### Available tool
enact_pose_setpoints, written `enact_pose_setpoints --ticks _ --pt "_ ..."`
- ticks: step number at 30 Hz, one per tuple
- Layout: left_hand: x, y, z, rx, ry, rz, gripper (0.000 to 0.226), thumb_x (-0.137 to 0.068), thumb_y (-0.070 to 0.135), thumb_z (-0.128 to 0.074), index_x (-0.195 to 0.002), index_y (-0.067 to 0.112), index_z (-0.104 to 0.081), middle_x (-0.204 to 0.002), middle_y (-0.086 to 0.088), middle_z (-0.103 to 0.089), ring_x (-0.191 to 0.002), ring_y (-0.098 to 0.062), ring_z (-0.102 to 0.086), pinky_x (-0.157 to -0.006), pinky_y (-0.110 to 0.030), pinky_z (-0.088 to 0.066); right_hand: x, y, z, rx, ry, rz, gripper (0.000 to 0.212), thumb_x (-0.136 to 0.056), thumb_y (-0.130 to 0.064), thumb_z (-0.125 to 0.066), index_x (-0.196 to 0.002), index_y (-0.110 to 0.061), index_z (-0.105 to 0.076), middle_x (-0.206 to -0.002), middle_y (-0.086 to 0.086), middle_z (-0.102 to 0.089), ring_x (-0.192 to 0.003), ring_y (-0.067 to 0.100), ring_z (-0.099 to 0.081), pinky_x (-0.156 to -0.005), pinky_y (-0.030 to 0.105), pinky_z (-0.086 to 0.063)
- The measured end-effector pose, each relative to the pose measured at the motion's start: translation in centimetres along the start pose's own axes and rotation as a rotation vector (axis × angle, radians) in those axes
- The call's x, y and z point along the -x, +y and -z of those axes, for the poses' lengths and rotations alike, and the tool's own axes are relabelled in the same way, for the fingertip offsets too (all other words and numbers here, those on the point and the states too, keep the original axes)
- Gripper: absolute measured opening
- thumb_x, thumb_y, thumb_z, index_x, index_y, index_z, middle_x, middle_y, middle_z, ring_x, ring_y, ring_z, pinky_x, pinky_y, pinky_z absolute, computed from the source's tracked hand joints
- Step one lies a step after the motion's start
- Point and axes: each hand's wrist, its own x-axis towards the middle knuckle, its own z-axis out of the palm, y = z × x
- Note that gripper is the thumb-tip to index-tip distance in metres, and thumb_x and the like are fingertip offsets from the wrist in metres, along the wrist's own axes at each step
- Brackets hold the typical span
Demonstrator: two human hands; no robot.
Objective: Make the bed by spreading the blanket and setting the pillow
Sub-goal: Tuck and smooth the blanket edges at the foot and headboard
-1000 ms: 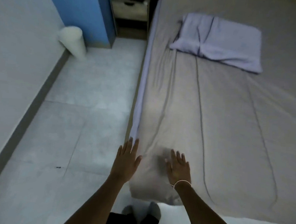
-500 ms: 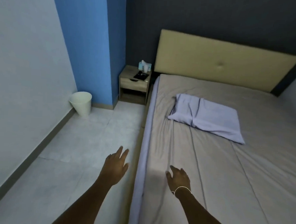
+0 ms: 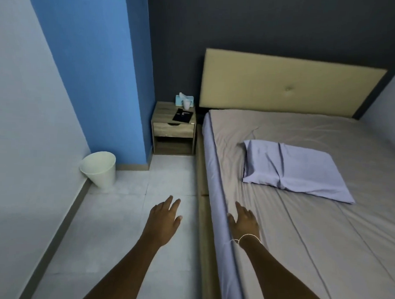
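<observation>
The pillow (image 3: 293, 171) lies flat on the bed (image 3: 325, 224), up in the head half but well short of the headboard (image 3: 287, 83). Its long axis runs across the bed, skewed a bit so the right end sits nearer the foot. The grey blanket (image 3: 312, 246) is spread over the mattress with long creases running head to foot, and a lilac sheet (image 3: 214, 196) edge shows along the left side.

Left hand (image 3: 164, 218) hangs palm down over the floor (image 3: 131, 214) beside the bed, fingers spread apart, holding nothing. Right hand (image 3: 244, 221) is palm down on the blanket just inside the left edge, fingers open and pointing toward the headboard, a thin band on the wrist. Both forearms reach straight forward.

Nightstand (image 3: 173, 127) in the corner, white bin (image 3: 99, 169) by the wall.
</observation>
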Motion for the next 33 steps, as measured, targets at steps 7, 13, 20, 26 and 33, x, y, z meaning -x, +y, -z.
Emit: enact_pose_setpoints --ticks 7,13,20,26,33 --pt "-10.5 -2.0 1.2 -0.031 -0.019 -0.103 0.057 -0.1 0.044 -0.033 -0.15 0.023 -0.02 -0.159 -0.003 -0.014 -0.144 -0.021 -0.022 -0.116 -0.035 -0.02 -6.9 -2.5 0.9 0.0 0.069 -0.064 0.06 -0.097 -0.045 -0.042 -0.15 -0.022 -0.025 -0.152 0.005 -0.035 -0.142 0.03 -0.025 -0.115 0.042 -0.026" --pt "-23.1 -2.3 3.2 -0.048 -0.024 -0.218 0.054 -0.1 0.04 -0.035 -0.149 0.021 -0.023 -0.158 -0.006 -0.018 -0.142 -0.022 -0.024 -0.115 -0.036 -0.02 -17.6 -4.0 1.0 -0.018 0.063 -0.153 0.061 -0.096 -0.048 -0.04 -0.149 -0.023 -0.025 -0.155 0.005 -0.031 -0.143 0.029 -0.025 -0.117 0.042 -0.023" --pt "-37.6 -4.3 5.3 0.037 0.014 -0.238 0.052 -0.1 0.039 -0.035 -0.148 0.02 -0.027 -0.156 -0.005 -0.024 -0.141 -0.02 -0.028 -0.114 -0.034 -0.022 -32.0 -9.8 1.9 -0.049 0.067 -0.137 0.054 -0.094 -0.045 -0.047 -0.142 -0.022 -0.042 -0.149 0.01 -0.041 -0.134 0.03 -0.041 -0.11 0.041 -0.034" --pt "-48.0 -8.3 5.5 0.135 0.071 -0.264 0.041 -0.097 0.03 -0.046 -0.135 0.015 -0.051 -0.141 -0.007 -0.05 -0.127 -0.021 -0.049 -0.105 -0.033 -0.036 -42.6 -15.9 1.3 -0.133 0.04 -0.068 0.054 -0.091 -0.036 -0.054 -0.142 -0.024 -0.041 -0.134 0.007 -0.057 -0.12 0.031 -0.053 -0.102 0.042 -0.041" --pt "-66.5 -13.7 6.7 0.178 0.118 -0.284 0.037 -0.095 0.025 -0.053 -0.129 0.011 -0.057 -0.134 -0.01 -0.055 -0.12 -0.028 -0.054 -0.099 -0.04 -0.044 -59.1 -19.5 -0.1 -0.158 0.065 -0.162 0.057 -0.091 -0.035 -0.056 -0.143 -0.02 -0.039 -0.133 0.012 -0.056 -0.119 0.034 -0.054 -0.099 0.039 -0.044"
